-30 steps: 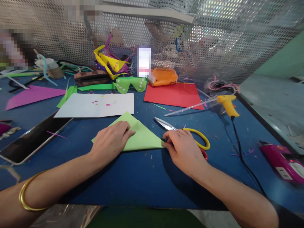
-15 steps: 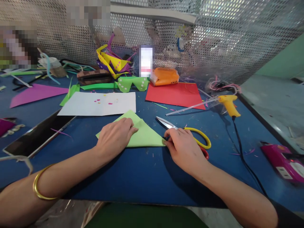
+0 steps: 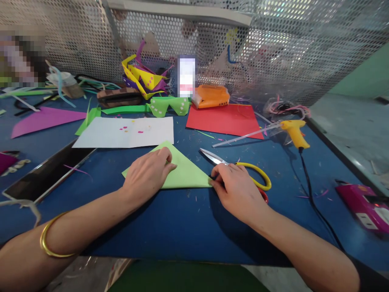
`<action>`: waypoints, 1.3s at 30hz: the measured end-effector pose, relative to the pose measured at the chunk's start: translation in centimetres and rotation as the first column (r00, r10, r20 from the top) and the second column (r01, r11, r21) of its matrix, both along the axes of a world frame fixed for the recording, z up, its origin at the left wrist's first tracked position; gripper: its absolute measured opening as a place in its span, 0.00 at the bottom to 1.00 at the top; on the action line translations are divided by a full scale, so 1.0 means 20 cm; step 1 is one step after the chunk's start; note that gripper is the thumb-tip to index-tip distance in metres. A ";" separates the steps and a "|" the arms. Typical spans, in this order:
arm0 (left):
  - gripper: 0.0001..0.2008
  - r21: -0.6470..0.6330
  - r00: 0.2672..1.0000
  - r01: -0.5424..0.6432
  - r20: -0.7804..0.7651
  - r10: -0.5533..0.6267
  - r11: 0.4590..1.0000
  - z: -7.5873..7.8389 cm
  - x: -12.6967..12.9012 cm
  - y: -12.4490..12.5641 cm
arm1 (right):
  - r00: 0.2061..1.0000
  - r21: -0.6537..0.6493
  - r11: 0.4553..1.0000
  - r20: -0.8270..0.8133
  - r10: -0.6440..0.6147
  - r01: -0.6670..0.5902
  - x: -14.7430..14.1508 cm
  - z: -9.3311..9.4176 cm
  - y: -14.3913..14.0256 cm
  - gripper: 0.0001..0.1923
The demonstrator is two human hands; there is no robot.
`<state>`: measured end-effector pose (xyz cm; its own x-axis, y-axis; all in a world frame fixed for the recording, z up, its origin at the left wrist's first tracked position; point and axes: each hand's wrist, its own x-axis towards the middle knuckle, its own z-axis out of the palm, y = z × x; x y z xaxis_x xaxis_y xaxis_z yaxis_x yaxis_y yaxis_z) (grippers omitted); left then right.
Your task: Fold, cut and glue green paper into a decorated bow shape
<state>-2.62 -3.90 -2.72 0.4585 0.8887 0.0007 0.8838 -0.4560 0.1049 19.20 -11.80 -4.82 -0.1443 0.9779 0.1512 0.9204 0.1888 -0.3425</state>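
A light green sheet, folded into a triangle, lies flat with its long side facing me. My left hand rests on its left half, fingers curled and pressed down on it. At the sheet's right corner, my right hand pinches the tip between thumb and fingers. Scissors with one yellow and one red handle lie just behind and under my right hand, blades pointing to the back left. Part of the handles is hidden by that hand.
A white sheet with small paper bits lies behind the green one. Further back are green paper glasses, a red sheet and an orange packet. A yellow glue gun and a magenta power strip are at the right.
The folded layers' edges on the green sheet's right slope now line up, where a small step showed before. Both hands have stayed nearly in place.
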 end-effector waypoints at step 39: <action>0.40 0.081 0.855 0.500 -0.205 -0.477 0.862 -0.04 -0.01 -0.25 | 0.999 -0.027 0.999 0.041 0.022 -0.021 0.07 0.05 0.01 0.08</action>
